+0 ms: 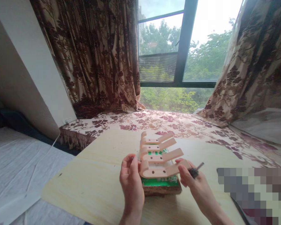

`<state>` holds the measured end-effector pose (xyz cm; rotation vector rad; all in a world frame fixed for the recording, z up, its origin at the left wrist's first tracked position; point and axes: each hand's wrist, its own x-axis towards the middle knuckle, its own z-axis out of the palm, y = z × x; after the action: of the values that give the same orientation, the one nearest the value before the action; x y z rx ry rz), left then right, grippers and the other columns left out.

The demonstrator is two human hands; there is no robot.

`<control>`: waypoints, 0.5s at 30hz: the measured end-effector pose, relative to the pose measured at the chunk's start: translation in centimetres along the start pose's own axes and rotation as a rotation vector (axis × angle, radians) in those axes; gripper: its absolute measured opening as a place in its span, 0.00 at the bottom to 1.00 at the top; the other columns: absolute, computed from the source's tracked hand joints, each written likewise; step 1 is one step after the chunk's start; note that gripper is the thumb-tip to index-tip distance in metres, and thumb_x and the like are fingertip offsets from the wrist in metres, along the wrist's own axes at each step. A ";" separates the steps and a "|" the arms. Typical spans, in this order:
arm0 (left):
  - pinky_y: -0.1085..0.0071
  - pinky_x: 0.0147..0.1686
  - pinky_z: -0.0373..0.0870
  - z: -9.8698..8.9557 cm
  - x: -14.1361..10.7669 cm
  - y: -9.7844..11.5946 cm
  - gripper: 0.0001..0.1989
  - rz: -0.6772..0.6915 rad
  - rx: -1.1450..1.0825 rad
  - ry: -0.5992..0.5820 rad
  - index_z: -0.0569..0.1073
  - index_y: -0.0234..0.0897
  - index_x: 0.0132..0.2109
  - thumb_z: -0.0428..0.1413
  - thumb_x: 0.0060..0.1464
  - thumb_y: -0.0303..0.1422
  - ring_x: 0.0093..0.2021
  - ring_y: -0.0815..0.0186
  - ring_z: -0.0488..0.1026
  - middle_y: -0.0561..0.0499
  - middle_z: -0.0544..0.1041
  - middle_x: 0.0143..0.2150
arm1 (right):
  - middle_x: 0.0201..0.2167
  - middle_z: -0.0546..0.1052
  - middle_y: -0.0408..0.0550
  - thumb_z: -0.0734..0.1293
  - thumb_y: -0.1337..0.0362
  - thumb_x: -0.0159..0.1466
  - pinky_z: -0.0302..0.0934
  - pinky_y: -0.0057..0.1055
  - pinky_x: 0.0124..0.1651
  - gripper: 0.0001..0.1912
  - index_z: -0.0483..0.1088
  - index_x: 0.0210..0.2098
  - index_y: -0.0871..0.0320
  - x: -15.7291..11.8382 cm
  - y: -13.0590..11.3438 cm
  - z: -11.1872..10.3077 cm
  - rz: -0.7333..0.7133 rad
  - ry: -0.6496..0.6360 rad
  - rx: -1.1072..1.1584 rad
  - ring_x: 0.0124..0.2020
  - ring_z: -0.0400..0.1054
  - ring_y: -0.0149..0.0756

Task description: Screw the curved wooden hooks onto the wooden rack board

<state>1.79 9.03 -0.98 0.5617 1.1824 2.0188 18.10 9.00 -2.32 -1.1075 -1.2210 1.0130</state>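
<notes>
Several pale pink hook-shaped pieces [158,157], each with two dark holes, stand in a row on a green and white packet [160,182] that lies on a brown block [164,191]. My left hand [131,178] is at the left end of the nearest piece, thumb and forefinger pinched around something small and dark. My right hand [194,179] has its fingers at the right end of that same piece and also holds a dark-handled tool [194,172], whose thin metal shaft points up to the right.
Under the block is a pale wood board [91,175]. Beyond it lies a floral cloth [178,122] below a window with patterned curtains [103,56]. White bedding [18,162] is at the left; a pixelated patch covers the lower right.
</notes>
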 end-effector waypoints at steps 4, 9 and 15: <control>0.77 0.29 0.68 -0.5 0.6 1.0 0.16 0.026 0.057 -0.085 0.68 0.38 0.39 0.58 0.46 0.42 0.29 0.72 0.69 0.57 0.70 0.28 | 0.18 0.56 0.36 0.64 0.45 0.57 0.45 0.26 0.23 0.24 0.69 0.40 0.60 0.0 0.3 -0.1 0.018 0.020 0.003 0.20 0.49 0.28; 0.78 0.36 0.67 -1.2 1.2 4.3 0.12 0.138 0.232 -0.239 0.71 0.37 0.35 0.59 0.46 0.40 0.34 0.73 0.70 0.55 0.74 0.33 | 0.17 0.59 0.38 0.64 0.46 0.58 0.48 0.26 0.20 0.24 0.71 0.41 0.60 0.0 0.5 -0.5 -0.023 0.003 -0.040 0.19 0.51 0.29; 0.72 0.41 0.66 -0.9 0.9 6.5 0.04 0.372 0.591 -0.493 0.73 0.40 0.33 0.57 0.49 0.34 0.37 0.68 0.70 0.55 0.74 0.33 | 0.22 0.69 0.43 0.65 0.49 0.58 0.59 0.27 0.27 0.20 0.72 0.41 0.57 0.3 1.3 -1.6 -0.126 -0.119 -0.169 0.27 0.64 0.35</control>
<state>-1.76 7.13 4.33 1.5683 1.4188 1.6312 19.77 9.38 -3.53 -1.0969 -1.4762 0.9025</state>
